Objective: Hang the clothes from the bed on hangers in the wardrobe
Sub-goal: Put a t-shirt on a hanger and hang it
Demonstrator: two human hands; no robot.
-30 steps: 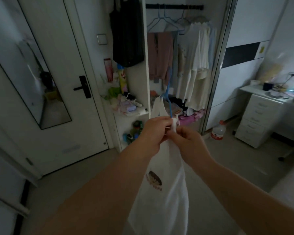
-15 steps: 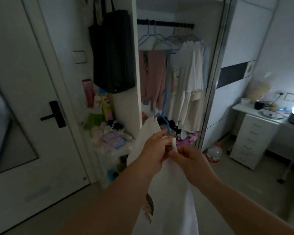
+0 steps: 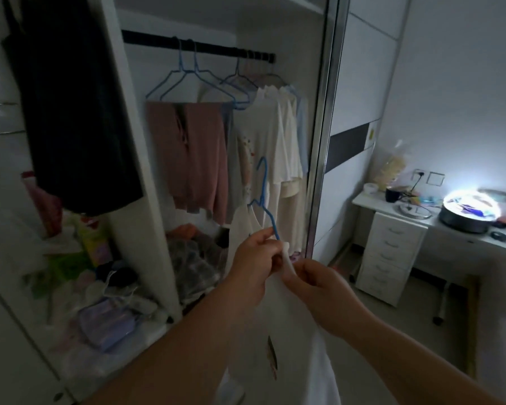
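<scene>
Though half-hidden by hands — blue hanger

The white garment is running off the bottom edge, its print partly folded from view. The left hand is hiding the blue hanger lower end. Shelf clutter is blurring beyond identification.

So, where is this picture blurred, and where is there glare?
Head view: dim overall; the lamp on the desk glares white; the shelf clutter at lower left is smeared by motion blur; the blue hanger and both hands stay fairly sharp.
</scene>
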